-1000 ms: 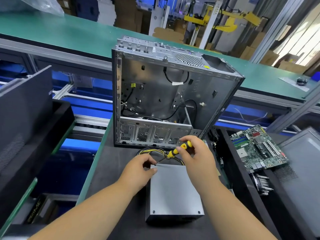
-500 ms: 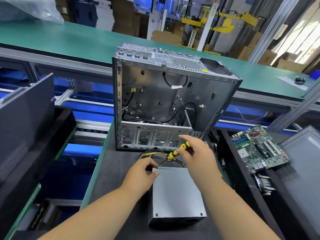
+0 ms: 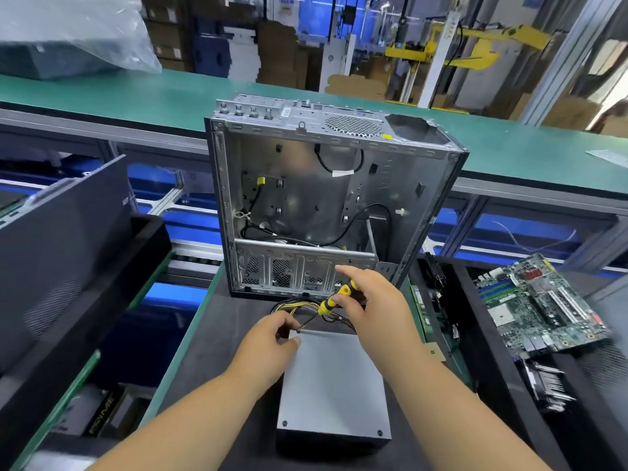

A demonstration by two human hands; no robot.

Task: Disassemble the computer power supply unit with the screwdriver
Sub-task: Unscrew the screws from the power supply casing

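- Since a moment ago both hands have barely shifted; the screwdriver tip remains at the same far-left corner.
- Power supply unit (image 3: 334, 382): grey metal box, lying flat on the worktop's near edge; likely heavy, rigid, smooth-sided. Best steadied by its edges.
- Left hand (image 3: 268, 348) curls at that corner, pinching near the tip.
- Right hand (image 3: 377, 307) grips the screwdriver (image 3: 331, 300).
- Empty computer case (image 3: 326, 198) stands just behind.
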